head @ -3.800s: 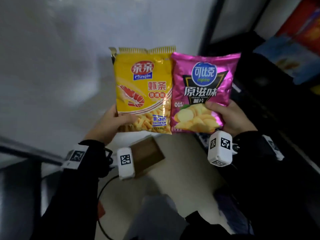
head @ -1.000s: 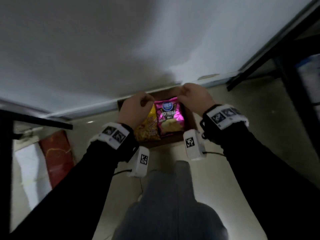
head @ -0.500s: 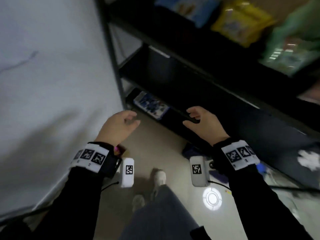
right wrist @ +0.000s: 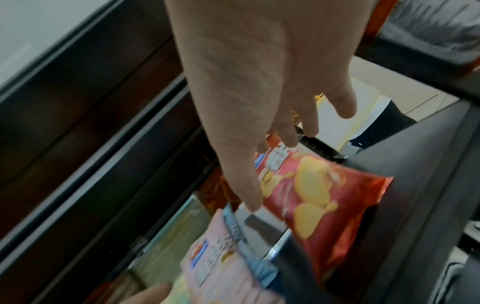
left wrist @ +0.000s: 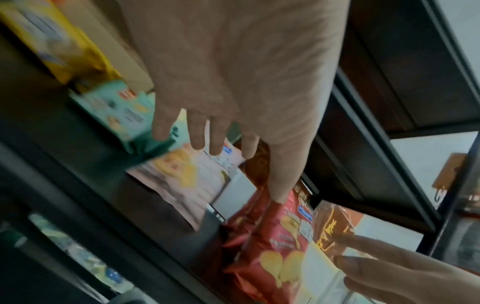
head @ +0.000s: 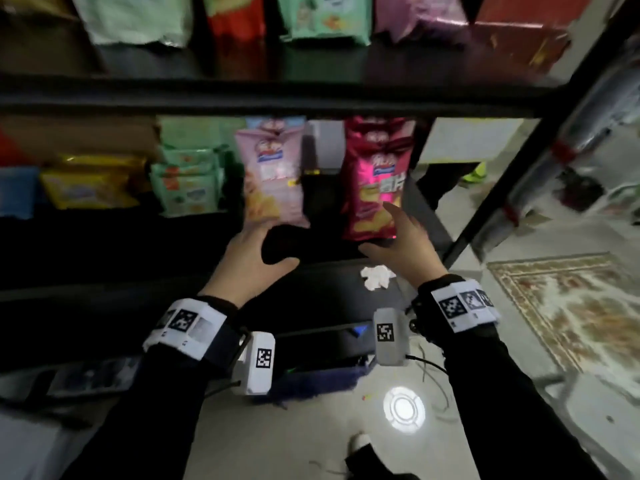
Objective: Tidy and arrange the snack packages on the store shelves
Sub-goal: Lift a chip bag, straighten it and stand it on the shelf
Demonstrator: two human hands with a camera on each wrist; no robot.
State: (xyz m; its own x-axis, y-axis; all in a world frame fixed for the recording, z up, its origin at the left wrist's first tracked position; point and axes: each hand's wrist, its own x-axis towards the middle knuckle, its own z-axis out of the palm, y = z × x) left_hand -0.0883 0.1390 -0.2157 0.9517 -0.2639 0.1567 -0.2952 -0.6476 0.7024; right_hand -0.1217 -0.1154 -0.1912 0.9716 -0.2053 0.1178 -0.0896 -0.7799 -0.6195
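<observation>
Reaching toward the middle shelf [head: 311, 98], both hands are spread with fingers loosely extended and hold nothing. The left hand [head: 254, 259] hovers just below the pale pink chip bag [head: 272, 174], fingertips near its lower edge; contact cannot be told. The right hand [head: 403, 249] is beside the red chip bag [head: 375, 181], fingers close to its lower right side, and the right wrist view shows the fingers over the bag's face with no grip. The 2 bags stand upright on the dark shelf, apart, with a gap between them. Left of the pink bag sit mint green packs [head: 187, 183], then yellow packs [head: 88, 181] and a blue pack [head: 17, 195] at the frame's edge. The upper shelf carries a blurred row of green, red, pink and dark red bags. Below, a crumpled white paper [head: 375, 277] lies on a lower shelf. The pale floor [head: 311, 445] holds a patterned rug [head: 568, 306] at right and a round white light [head: 403, 408]
</observation>
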